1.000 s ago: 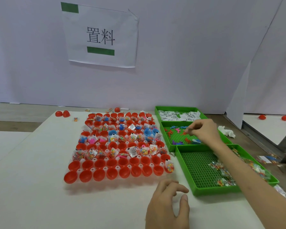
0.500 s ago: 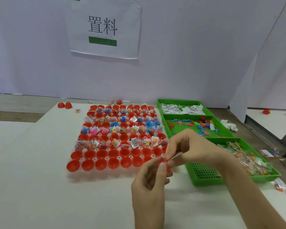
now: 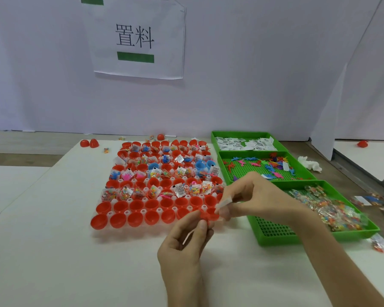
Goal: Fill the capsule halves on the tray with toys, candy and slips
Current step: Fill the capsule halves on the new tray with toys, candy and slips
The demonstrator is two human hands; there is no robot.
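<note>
On the white bench [image 3: 42,251] the clear tray [image 3: 120,232] held rows of red capsule halves [image 3: 134,218] (the far rows filled, the two nearest open and red inside). At its near right corner the left hand [image 3: 184,249] pinched a small red piece [image 3: 210,214], probably a toy, though blur hid its shape. Close above, the right hand [image 3: 262,200] pinched a white slip [image 3: 223,203] between thumb and fingertips. Right of them lay green bins of slips [image 3: 242,144], toys [image 3: 273,162] and candy packets [image 3: 333,209].
</note>
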